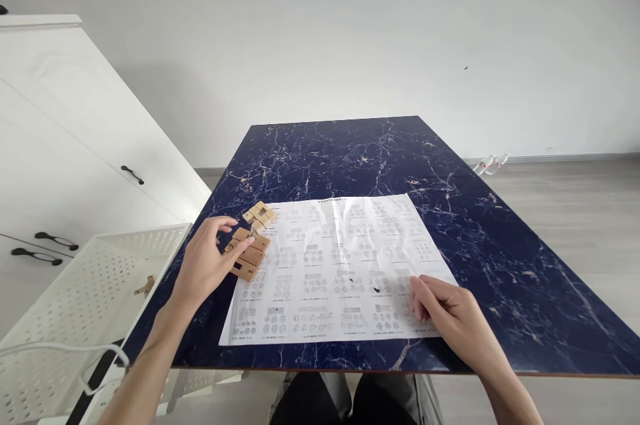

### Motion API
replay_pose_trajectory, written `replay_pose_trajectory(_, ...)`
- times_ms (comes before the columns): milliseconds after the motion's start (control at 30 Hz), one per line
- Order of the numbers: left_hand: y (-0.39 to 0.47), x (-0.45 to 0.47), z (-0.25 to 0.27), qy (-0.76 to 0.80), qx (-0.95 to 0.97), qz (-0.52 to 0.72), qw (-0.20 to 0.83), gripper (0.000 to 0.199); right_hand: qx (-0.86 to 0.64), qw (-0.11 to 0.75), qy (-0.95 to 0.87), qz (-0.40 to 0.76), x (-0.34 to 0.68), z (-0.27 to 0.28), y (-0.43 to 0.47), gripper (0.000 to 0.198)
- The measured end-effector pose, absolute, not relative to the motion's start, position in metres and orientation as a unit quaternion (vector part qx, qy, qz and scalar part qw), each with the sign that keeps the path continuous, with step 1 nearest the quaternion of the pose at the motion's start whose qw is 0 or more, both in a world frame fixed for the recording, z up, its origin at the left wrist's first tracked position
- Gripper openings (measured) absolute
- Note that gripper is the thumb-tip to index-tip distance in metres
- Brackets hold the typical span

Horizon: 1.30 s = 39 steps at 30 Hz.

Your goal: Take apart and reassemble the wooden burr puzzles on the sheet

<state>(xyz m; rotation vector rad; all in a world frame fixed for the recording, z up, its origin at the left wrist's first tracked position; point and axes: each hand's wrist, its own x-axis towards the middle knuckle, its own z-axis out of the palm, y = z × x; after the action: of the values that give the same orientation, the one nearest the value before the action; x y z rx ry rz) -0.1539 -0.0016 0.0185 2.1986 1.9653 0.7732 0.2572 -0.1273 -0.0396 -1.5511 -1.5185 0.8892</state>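
Observation:
My left hand [206, 257] is at the left edge of a printed paper sheet [320, 288], its thumb resting on a group of darker brown wooden puzzle pieces [250, 257]. The thumb and index finger are spread apart. Some of these pieces carry black marks, one of them a "2". Just beyond them lies a smaller cluster of pale wooden pieces [260, 213] with a gap in its middle. On the right part of the sheet rests my right hand [445, 308], fingers curled in, with nothing visible in it. Creased paper shows rows of small printed diagrams.
The sheet lies on a dark blue marble-patterned table [330, 151]. To the left stand a white cabinet [90, 125] and a perforated white bin [115, 285] with a small wooden piece [145, 286]. A white cable [60, 347] runs at lower left. Clear bottles [491, 163] lie beyond the right edge.

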Motion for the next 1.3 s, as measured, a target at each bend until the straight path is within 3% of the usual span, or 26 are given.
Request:
replay_pose_trajectory(300, 0.05, -0.153, 0.025, 0.681, 0.718, 0.122, 0.082, 0.082, -0.615, 0.388, -0.597, 0.339, 0.257, -0.04, -0.127, 0.061)
replay_pose_trajectory(567, 0.061, -0.148, 0.026, 0.673, 0.728, 0.093, 0.085, 0.08, -0.616, 0.378, -0.609, 0.326, 0.257, -0.038, -0.125, 0.062)
replay_pose_trajectory(867, 0.069, -0.123, 0.025, 0.658, 0.752, 0.043, -0.022, 0.071, -0.617, 0.374, -0.612, 0.325, 0.257, -0.035, -0.126, 0.062)
replay_pose_trajectory(1300, 0.076, -0.115, 0.02, 0.661, 0.748, 0.049, 0.029, 0.068, -0.618, 0.372, -0.607, 0.334, 0.257, -0.032, -0.126, 0.061)
